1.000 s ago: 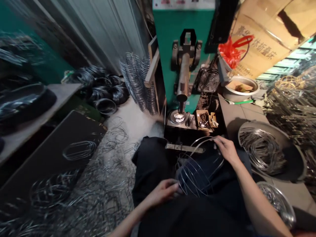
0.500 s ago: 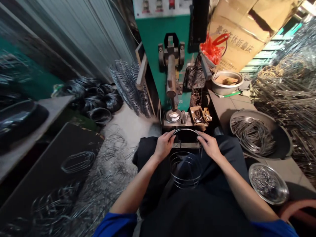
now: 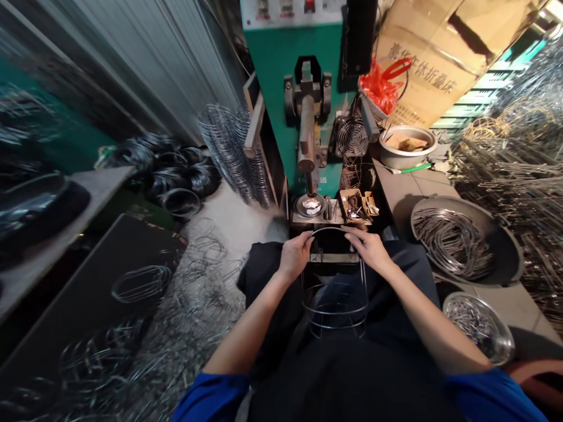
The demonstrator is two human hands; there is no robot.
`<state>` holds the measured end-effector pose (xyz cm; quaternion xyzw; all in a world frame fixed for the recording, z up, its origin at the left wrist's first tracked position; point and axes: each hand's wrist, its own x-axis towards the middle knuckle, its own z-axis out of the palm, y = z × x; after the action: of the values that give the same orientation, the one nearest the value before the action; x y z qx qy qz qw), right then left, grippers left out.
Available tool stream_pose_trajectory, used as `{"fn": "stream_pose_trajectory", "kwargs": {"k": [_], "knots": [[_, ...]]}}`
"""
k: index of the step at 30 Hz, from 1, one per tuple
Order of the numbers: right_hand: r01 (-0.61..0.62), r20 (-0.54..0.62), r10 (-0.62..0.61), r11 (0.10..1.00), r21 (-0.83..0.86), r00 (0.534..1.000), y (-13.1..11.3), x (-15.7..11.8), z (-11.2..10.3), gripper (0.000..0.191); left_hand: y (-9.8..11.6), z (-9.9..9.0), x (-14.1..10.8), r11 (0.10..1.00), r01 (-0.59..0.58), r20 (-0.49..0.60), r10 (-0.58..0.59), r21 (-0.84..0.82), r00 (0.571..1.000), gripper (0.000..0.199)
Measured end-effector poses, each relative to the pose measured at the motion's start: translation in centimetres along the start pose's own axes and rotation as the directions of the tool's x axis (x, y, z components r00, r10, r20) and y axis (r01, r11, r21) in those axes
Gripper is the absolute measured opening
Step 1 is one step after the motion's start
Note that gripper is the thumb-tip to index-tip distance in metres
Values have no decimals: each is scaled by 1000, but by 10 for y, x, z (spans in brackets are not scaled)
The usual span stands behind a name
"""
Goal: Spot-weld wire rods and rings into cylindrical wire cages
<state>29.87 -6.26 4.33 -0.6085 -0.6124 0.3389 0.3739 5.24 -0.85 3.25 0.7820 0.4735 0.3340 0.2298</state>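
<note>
A round wire frame (image 3: 338, 312) with thin upright wires and several rings hangs above my lap, its curved top wire nearest the machine. My left hand (image 3: 295, 255) pinches the left side of that top curve. On the right side of the same curve, my right hand (image 3: 368, 251) is closed with thumb and fingers on the wire. Just beyond the hands stands a green machine (image 3: 275, 88) with a metal arm (image 3: 307, 135) pointing down over a small round dish (image 3: 310, 206).
At right are a large pan (image 3: 505, 246) of wire rings, a metal bowl (image 3: 505, 337) of small wire pieces and heaped wire. Stacked rings (image 3: 226, 149) lean left of the machine. Loose wire scraps (image 3: 193, 328) cover the floor. A dark board (image 3: 88, 281) lies at left.
The lower part of the wire frame has swung and shows more of its upright wires. My right hand has shifted slightly left along the top wire. The whole view has moved a little.
</note>
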Motion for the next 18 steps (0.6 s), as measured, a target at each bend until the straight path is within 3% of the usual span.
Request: {"fn": "stream_pose_trajectory", "kwargs": {"k": [5, 9, 13, 18], "knots": [[70, -39, -88, 942, -328, 995, 16, 9, 8, 40, -7, 7, 3, 996, -70, -1, 70, 63, 998, 27], [71, -24, -95, 869, -490, 995, 18, 20, 7, 38, -11, 10, 9, 995, -78, -9, 78, 60, 997, 26], [104, -5, -126, 837, -537, 992, 9, 34, 3, 36, -12, 6, 22, 994, -94, -17, 95, 48, 995, 25], [109, 11, -119, 862, -496, 993, -10, 56, -5, 34, -11, -9, 45, 993, -112, -43, 113, 42, 993, 22]]}}
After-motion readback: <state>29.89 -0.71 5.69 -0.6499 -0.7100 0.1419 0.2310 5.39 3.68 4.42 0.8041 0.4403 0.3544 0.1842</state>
